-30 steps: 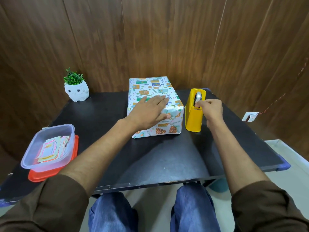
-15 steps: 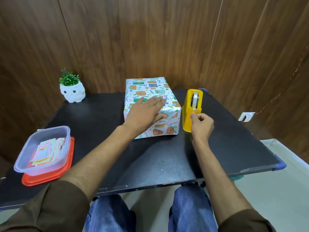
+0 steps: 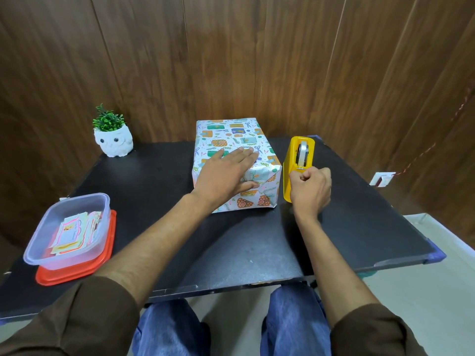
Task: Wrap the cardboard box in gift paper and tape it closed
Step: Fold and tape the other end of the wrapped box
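Head view, the only one.

Wrapped cardboard box (image 3: 228, 134) near the far middle of the black table (image 3: 231, 242), already fully covered with gift paper, long side pointing away from the person. Near end face folded in, with the folds meeting there.

Left hand (image 3: 226, 176) flat on the near part of the box top, fingers straight and a little spread, thumb down over the near end face. Probably pressing the last fold, so that the paper does not spring open before it is fixed. Also keeping the box from sliding.

Yellow tape dispenser (image 3: 289, 163) upright just beside the right side of the box, maybe touching it, with the roll of clear tape (image 3: 303, 152) in its slot. Placed close on purpose, it seems: short way from cutter to fold.

Right hand (image 3: 311, 186) at the near end of the dispenser, fingers curled into a fist, thumb and forefinger pinched together at the cutter. Judged to be pinching the loose end of the tape for pulling out a piece; the strip itself too thin and clear to confirm.

At the left, well apart from the work: white owl planter (image 3: 114, 142) with a green plant at the far corner, and a clear plastic container (image 3: 77, 199) with paper labels (image 3: 72, 232) inside, standing on its red lid (image 3: 74, 274).

Task nearly finished; taping the end fold not yet done.
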